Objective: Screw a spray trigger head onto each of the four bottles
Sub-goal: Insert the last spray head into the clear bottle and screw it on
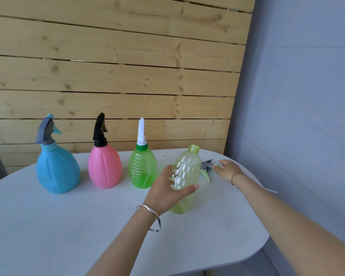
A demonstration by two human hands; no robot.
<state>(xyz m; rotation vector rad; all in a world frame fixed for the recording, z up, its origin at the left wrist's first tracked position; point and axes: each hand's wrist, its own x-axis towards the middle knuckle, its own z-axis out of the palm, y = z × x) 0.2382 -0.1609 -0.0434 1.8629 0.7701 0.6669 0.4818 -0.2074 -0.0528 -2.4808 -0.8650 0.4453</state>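
A pale yellow-green bottle (185, 174) with an open threaded neck stands tilted near the table's right side, gripped around its middle by my left hand (168, 193). Behind it lies a grey and light green spray trigger head (206, 166). My right hand (227, 169) reaches over that head with fingers spread, touching or just above it. To the left stand three bottles in a row: a blue bottle (57, 170) with a grey trigger, a pink bottle (105, 166) with a black trigger, and a green ribbed bottle (142, 169) with a white trigger.
The white rounded table (68, 226) ends in a curved edge at the right and front right. A wooden plank wall (112, 76) rises right behind the bottles. A grey wall (297, 96) stands to the right.
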